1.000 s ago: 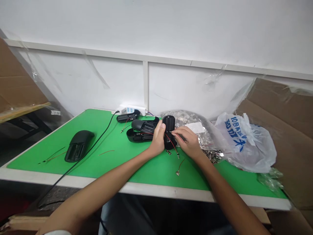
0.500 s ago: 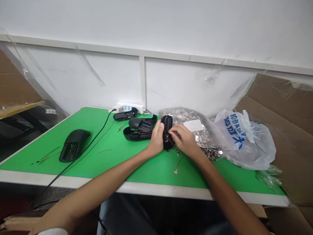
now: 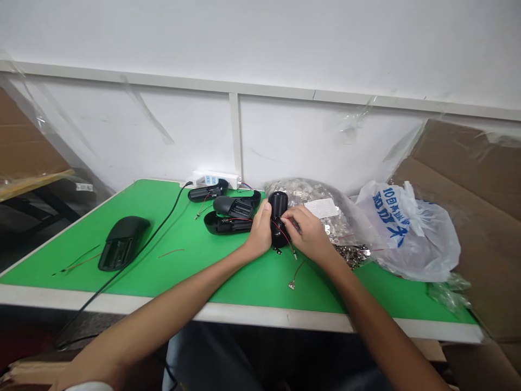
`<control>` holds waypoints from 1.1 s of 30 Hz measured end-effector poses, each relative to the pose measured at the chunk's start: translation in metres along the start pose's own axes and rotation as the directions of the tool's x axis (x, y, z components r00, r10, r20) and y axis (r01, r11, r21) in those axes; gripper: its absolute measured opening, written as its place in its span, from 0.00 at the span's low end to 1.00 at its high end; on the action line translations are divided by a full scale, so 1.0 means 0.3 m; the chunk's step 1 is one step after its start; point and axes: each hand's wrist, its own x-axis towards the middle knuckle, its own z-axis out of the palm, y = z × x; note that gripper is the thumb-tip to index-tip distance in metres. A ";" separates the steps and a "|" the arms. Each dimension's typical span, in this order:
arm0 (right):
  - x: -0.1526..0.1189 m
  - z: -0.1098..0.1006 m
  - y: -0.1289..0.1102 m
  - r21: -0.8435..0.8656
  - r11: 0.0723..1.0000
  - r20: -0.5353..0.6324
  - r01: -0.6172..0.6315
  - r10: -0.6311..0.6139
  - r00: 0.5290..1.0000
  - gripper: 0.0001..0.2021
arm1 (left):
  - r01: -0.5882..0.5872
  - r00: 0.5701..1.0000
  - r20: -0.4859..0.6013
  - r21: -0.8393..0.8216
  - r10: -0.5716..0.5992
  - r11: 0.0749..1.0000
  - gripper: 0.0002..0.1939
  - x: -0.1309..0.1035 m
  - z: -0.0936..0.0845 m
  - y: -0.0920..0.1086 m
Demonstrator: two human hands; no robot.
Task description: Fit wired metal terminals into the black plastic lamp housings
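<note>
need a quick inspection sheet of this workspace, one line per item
surface: green tabletop, pale edge; spills, nothing seen
job's things: one black housing in hand, four other housings on the tabletop
clutter: bag of metal parts, white plastic bag, loose thin wires
hands: left hand grips the black housing; right hand has fingertips at its middle, pinch unclear
cables: black cable runs from power strip over the near edge
surroundings: white wall behind, cardboard both sides

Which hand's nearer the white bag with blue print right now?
Right. The right hand is at the right side of the held black casing, to the left of the white bag; the left hand is farther off, holding the casing's left side.
</note>
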 end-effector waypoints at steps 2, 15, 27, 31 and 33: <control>-0.002 0.000 0.001 -0.015 1.000 0.001 0.000 0.000 1.000 0.05 | 0.030 1.000 -0.002 -0.024 -0.030 0.999 0.31 0.000 0.002 -0.002; 0.011 0.025 0.041 0.396 0.821 -0.017 -0.410 0.453 0.891 0.10 | 0.518 0.853 0.120 -0.328 -0.509 0.790 0.21 0.045 0.005 0.031; 0.038 -0.046 0.067 0.503 0.649 0.240 -0.572 0.531 0.813 0.20 | 0.714 0.695 0.274 -0.377 -0.665 0.590 0.06 0.046 0.006 0.086; 0.034 -0.043 0.072 0.463 0.679 0.224 -0.570 0.532 0.816 0.20 | 0.710 0.700 0.247 -0.344 -0.670 0.615 0.08 0.045 0.003 0.083; 0.032 -0.044 0.074 0.439 0.705 0.222 -0.557 0.515 0.828 0.19 | 0.706 0.704 0.237 -0.331 -0.669 0.626 0.10 0.043 0.001 0.080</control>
